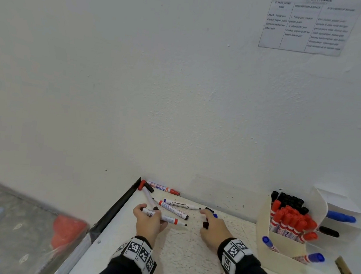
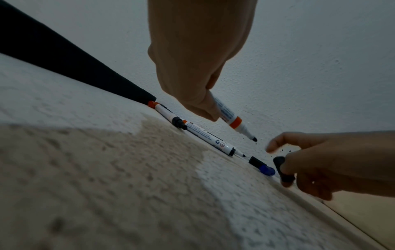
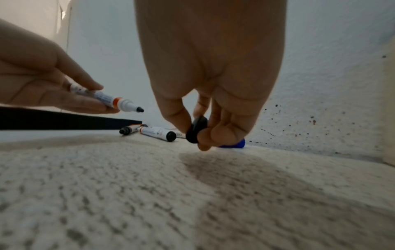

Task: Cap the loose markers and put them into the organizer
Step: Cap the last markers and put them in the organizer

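Left of the cream organizer (image 1: 283,245) on the tabletop (image 1: 187,256), the left hand (image 1: 149,221) grips an uncapped white marker with an orange band (image 1: 168,219), nib pointing right toward the right hand (image 1: 213,228), which pinches a black cap (image 3: 195,131) just beside it.

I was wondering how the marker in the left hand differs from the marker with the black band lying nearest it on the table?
The held marker has an orange band and is lifted in the left hand; the black-banded marker lies flat, untouched. Both are white-barrelled and uncapped, tips bare.
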`<act>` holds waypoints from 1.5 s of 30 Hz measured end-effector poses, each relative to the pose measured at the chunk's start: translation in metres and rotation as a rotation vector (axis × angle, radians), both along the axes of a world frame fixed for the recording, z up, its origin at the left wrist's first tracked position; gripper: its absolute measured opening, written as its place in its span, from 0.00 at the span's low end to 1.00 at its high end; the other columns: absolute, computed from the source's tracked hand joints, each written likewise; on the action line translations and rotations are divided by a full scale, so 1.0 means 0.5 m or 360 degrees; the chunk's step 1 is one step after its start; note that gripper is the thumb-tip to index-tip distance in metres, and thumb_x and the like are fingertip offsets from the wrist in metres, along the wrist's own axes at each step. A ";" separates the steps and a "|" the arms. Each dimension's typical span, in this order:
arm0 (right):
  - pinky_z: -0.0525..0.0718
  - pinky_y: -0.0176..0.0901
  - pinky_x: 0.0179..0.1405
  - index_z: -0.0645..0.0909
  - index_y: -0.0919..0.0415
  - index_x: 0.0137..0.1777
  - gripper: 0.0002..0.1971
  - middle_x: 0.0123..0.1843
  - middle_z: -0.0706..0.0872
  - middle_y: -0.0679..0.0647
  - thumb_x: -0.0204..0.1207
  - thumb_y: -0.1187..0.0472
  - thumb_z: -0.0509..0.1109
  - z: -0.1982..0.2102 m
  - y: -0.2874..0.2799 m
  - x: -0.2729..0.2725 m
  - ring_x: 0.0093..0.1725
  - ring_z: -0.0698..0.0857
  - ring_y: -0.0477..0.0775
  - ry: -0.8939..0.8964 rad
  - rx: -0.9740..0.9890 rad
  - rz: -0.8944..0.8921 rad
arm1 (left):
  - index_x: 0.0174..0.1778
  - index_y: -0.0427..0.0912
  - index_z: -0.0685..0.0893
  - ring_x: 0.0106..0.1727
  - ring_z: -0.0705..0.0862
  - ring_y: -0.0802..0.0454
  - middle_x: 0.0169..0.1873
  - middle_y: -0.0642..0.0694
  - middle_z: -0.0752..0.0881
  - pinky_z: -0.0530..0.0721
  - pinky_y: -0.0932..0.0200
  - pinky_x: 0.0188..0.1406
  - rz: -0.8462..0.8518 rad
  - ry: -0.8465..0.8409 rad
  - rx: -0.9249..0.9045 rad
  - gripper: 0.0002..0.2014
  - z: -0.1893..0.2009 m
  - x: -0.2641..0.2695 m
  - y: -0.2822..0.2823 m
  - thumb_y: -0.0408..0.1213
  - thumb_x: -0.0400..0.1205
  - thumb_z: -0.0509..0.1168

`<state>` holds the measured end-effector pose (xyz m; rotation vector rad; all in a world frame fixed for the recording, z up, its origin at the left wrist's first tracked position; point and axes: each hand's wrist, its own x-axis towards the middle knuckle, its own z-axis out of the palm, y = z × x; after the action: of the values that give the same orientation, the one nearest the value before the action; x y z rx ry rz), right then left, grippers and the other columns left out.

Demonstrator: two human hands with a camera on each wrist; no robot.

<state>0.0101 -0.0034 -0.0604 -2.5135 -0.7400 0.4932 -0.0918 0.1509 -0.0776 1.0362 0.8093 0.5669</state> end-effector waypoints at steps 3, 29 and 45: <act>0.71 0.20 0.34 0.78 0.49 0.54 0.14 0.50 0.79 0.49 0.77 0.68 0.62 0.003 -0.002 -0.002 0.43 0.78 0.43 -0.0091 0.0250 -0.0030 | 0.63 0.50 0.62 0.45 0.85 0.41 0.59 0.31 0.76 0.87 0.54 0.34 0.0015 -0.0011 -0.0016 0.21 0.006 0.001 -0.006 0.25 0.81 0.60; 0.79 0.22 0.43 0.79 0.49 0.43 0.14 0.45 0.84 0.46 0.75 0.72 0.66 0.022 0.003 -0.062 0.45 0.83 0.41 0.0046 0.1044 -0.0083 | 0.59 0.44 0.65 0.42 0.86 0.42 0.46 0.37 0.79 0.89 0.61 0.28 -0.0020 -0.0376 -0.0309 0.17 0.049 -0.020 -0.053 0.24 0.81 0.62; 0.61 0.37 0.25 0.64 0.56 0.27 0.22 0.26 0.63 0.49 0.84 0.55 0.53 0.051 0.009 -0.085 0.26 0.63 0.46 0.0098 0.0755 -0.0278 | 0.37 0.47 0.78 0.25 0.70 0.57 0.27 0.52 0.74 0.68 0.65 0.25 -0.1321 0.0696 0.1448 0.18 0.084 -0.073 -0.061 0.54 0.84 0.54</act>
<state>-0.0326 0.0008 -0.0350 -2.0842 -0.5322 0.2902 -0.1285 0.1204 -0.0354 2.2340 0.3871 -0.0612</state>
